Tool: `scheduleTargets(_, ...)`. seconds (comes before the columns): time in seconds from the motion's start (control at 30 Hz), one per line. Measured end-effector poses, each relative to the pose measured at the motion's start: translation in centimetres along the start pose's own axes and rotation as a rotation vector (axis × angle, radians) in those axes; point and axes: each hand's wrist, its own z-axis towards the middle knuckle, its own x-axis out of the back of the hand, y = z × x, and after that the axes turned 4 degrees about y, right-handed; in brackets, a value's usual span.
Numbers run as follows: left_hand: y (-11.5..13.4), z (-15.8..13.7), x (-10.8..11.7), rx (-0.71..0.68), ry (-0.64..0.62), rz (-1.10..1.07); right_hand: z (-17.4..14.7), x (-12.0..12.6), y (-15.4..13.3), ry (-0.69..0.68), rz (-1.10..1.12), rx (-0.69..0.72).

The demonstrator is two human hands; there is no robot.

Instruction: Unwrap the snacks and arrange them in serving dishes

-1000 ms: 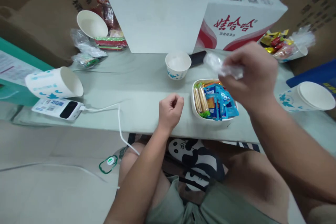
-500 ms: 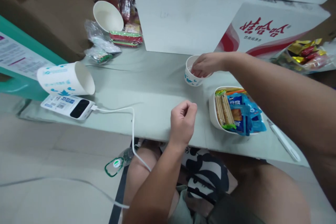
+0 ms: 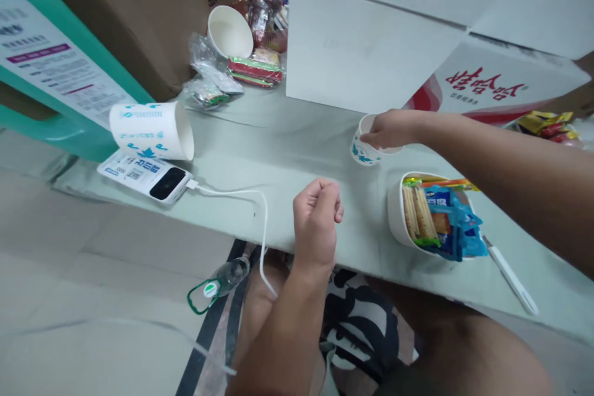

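Observation:
My left hand (image 3: 318, 216) is closed in a fist above the front edge of the covered table, and nothing shows between its fingers. My right hand (image 3: 392, 128) is at the mouth of a white paper cup with blue leaf prints (image 3: 364, 151), its curled fingers dipping inside the rim. The cup hides the fingertips and whatever they may pinch. Close to my right forearm stands a white tub (image 3: 397, 213) full of wrapped snacks: biscuit sticks (image 3: 419, 213) and blue packets (image 3: 457, 226).
A white craft knife (image 3: 513, 278) lies right of the tub. At left, a larger paper cup (image 3: 148, 131) lies on its side by a white power bank (image 3: 169, 184) with a cable (image 3: 262, 198). Behind are a bowl (image 3: 231, 32), snack packs (image 3: 255, 71) and white boxes (image 3: 366, 43).
The view has shifted, so most things sit farther right. My left fist has turned slightly and moved left relative to the table. My right hand stays at the cup, its fingers now more curled.

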Motion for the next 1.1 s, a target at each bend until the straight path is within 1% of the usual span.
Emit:
scheduleTargets(0.07,0.7,0.4,0.4,0.048,0.04,-0.093,0.3,0.9,-2.4,-0.084,-0.175,0.03)
scheduleTargets(0.1,1.0,0.6,0.6,0.078,0.056,-0.146,0.7,0.9,-4.2,-0.106,-0.239,0.07)
scheduleTargets(0.17,1.2,1.1,0.9,0.141,0.094,-0.255,1.8,-0.3,-8.3,-0.111,-0.26,0.189)
scheduleTargets(0.23,1.1,1.5,1.0,0.205,0.14,-0.347,3.7,-3.2,-12.8,-0.114,-0.164,0.303)
scheduleTargets(0.33,0.7,1.9,0.6,0.285,0.21,-0.415,8.0,-8.9,-18.6,-0.093,-0.088,0.408)
scheduleTargets(0.43,0.4,2.3,0.2,0.327,0.342,-0.458,13.0,-14.3,-22.4,-0.088,-0.05,0.388)
scheduleTargets(0.5,0.4,2.6,0.1,0.368,0.397,-0.492,15.8,-16.8,-23.6,-0.081,-0.049,0.344)
scheduleTargets(0.53,0.4,2.8,0.2,0.388,0.403,-0.507,16.9,-17.7,-24.0,-0.093,-0.057,0.324)
scheduleTargets(0.6,0.7,3.0,0.6,0.405,0.4,-0.53,18.0,-18.6,-24.0,-0.116,-0.074,0.294)
scheduleTargets(0.67,1.1,3.1,1.1,0.39,0.388,-0.544,17.8,-18.7,-23.7,-0.11,-0.087,0.297)
scheduleTargets(0.73,1.6,3.1,1.6,0.364,0.376,-0.552,16.5,-18.0,-23.1,-0.09,-0.09,0.331)
scheduleTargets(0.8,2.0,2.9,1.9,0.355,0.361,-0.559,14.4,-16.9,-22.3,-0.106,-0.092,0.371)
scheduleTargets(0.87,2.4,2.6,2.1,0.368,0.339,-0.572,11.7,-15.6,-21.2,-0.149,-0.106,0.368)
scheduleTargets(0.97,2.7,2.2,2.1,0.369,0.324,-0.589,7.0,-13.5,-18.9,-0.211,-0.154,0.306)
scheduleTargets(1.1,2.8,2.1,1.8,0.366,0.314,-0.579,0.5,-10.8,-15.3,-0.229,-0.174,0.242)
